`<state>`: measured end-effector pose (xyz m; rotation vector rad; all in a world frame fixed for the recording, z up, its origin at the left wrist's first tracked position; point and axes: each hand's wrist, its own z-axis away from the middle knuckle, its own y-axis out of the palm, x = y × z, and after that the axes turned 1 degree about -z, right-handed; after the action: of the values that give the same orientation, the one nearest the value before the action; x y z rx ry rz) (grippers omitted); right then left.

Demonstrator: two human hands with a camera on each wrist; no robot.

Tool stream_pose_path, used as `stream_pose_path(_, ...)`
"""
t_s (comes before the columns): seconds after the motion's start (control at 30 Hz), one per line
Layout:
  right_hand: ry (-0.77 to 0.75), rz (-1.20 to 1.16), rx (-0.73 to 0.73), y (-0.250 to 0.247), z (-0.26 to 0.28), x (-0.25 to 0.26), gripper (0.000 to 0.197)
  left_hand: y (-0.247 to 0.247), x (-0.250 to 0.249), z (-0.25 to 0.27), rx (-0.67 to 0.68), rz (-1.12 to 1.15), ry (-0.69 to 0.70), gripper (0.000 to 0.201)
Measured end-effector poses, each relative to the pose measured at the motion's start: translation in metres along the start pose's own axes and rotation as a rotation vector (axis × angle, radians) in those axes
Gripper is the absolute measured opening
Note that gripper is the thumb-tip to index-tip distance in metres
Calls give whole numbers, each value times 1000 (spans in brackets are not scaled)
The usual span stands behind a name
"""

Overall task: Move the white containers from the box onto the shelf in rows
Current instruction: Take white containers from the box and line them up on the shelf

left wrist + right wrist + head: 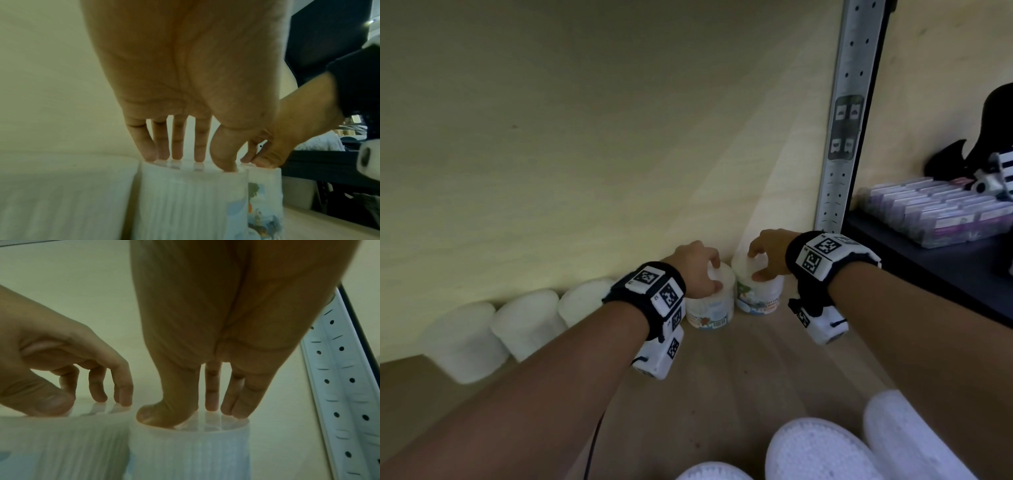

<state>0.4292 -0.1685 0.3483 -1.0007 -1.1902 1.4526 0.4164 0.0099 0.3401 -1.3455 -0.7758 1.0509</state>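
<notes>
Near containers [818, 448], seemingly off the shelf [722, 370], look pending. Three shelved containers [527, 320] line its back; my left hand [697, 270] clasps one labelled container [710, 310], my right hand [770, 251] its neighbour [758, 296].

Head view looks down from behind; wrist views (very close) face along the fingers [177, 146], seemingly sharing both containers [185, 451].
</notes>
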Motion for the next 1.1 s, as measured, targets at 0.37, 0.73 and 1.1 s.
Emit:
stream_pose_path(0.37, 0, -15, 2, 0, 1, 0, 62, 5, 0, 4, -97, 52, -48, 42)
stream_pose_path(0.73, 6, -22, 19, -1, 0, -1, 62, -3, 8, 4, 46, 56, 17, 53)
stream_pose_path(1.1, 6, -9, 21, -1, 0, -1, 63, 10, -5, -8, -59, -67, -130, 55)
